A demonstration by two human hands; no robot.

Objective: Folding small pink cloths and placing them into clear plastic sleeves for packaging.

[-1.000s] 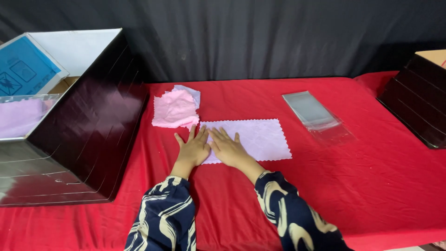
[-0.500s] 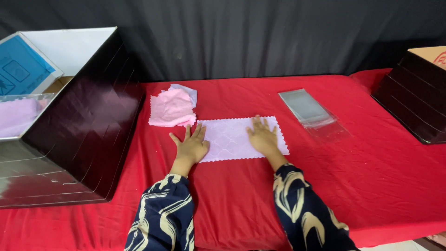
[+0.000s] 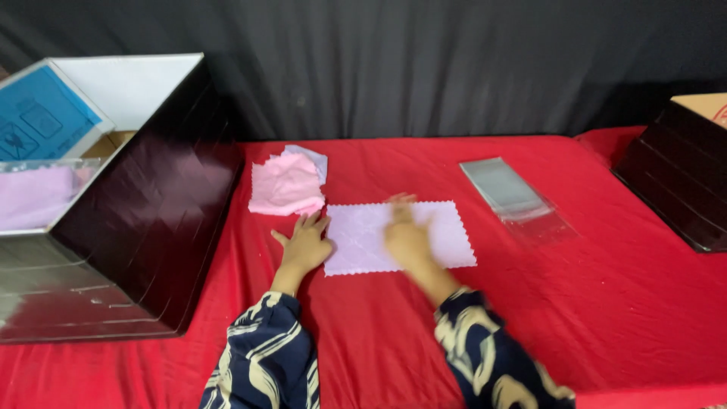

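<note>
A pale lilac cloth [image 3: 439, 231] with zigzag edges lies flat on the red tablecloth [image 3: 591, 303]. My left hand [image 3: 304, 244] rests flat at the cloth's left edge, fingers spread. My right hand [image 3: 405, 233] lies palm down on the middle of the cloth, blurred by motion. Both hands hold nothing. A small pile of pink and lilac cloths [image 3: 288, 183] sits just beyond my left hand.
A stack of clear plastic sleeves [image 3: 511, 193] lies to the right of the cloth. A big dark box [image 3: 151, 220] with its lid up stands at the left, with lilac material inside. Another dark box [image 3: 681, 182] stands at the right edge.
My right hand slid out to the cloth's right side and has now come back toward its middle. My left hand stayed at the left edge.
</note>
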